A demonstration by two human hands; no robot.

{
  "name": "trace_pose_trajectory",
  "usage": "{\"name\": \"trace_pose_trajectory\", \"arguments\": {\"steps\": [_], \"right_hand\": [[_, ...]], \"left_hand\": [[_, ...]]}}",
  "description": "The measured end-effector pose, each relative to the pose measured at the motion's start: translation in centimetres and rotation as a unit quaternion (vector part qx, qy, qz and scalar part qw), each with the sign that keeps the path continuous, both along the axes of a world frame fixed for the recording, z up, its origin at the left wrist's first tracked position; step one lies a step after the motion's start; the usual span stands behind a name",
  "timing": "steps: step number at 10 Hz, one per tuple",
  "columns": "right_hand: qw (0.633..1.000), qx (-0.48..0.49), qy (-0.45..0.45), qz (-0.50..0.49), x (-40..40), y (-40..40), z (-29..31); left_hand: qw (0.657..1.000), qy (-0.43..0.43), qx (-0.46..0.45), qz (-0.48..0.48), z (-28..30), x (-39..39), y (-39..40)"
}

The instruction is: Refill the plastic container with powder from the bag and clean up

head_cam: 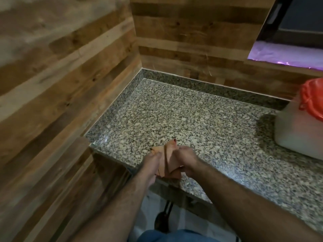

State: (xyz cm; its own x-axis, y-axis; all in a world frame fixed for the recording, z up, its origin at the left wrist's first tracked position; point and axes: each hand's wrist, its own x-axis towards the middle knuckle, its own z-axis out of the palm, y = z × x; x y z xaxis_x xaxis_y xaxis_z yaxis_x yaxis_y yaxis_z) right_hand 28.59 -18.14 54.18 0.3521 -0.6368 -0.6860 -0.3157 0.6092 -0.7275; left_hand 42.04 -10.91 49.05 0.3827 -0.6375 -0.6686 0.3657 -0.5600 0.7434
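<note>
Hands (153, 163) (187, 160), two, grip one seemingly folded bag (168, 154).

Head-worn view, down onto countertop (192, 119)

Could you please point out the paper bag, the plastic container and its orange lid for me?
paper bag (168, 160): head view, on the creased brown middle.
plastic container (297, 132): head view, on its translucent wall.
orange lid (312, 100): head view, on its top.
</note>
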Motion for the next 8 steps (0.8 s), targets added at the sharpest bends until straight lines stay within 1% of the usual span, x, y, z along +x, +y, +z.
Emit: {"name": "trace_pose_trajectory", "arguments": {"steps": [1,2,3,4,5,6,7,8], "right_hand": [[0.994,0.066,0.044,-0.072,1.0,-2.1,-1.9],[0.977,-0.034,0.209,0.027,0.8,-3.4,-4.9],[0.894,-0.222,0.36,0.148,0.5,-3.3,-6.1],[0.801,-0.347,0.408,0.267,0.7,-2.7,-6.9],[0.727,-0.376,0.441,0.369,0.9,-1.5,-7.3],[0.727,-0.373,0.444,0.368,0.6,-0.3,-7.2],[0.726,-0.378,0.452,0.354,-0.6,0.8,-6.3],[0.75,-0.376,0.459,0.292,-2.7,1.1,-4.7]], "left_hand": [[0.995,-0.08,0.046,-0.049,-1.8,3.7,-2.0],[0.907,-0.354,0.131,-0.185,-3.1,6.6,-3.1],[0.774,-0.551,0.068,-0.305,-4.1,7.3,-3.2],[0.634,-0.581,-0.033,-0.51,-4.8,6.7,-2.8],[0.586,-0.583,-0.022,-0.562,-5.7,6.4,-2.1],[0.567,-0.601,-0.013,-0.563,-6.9,6.6,-1.5],[0.567,-0.602,-0.012,-0.563,-6.5,6.2,-1.3],[0.568,-0.608,-0.031,-0.554,-4.2,4.3,-2.1]]}}
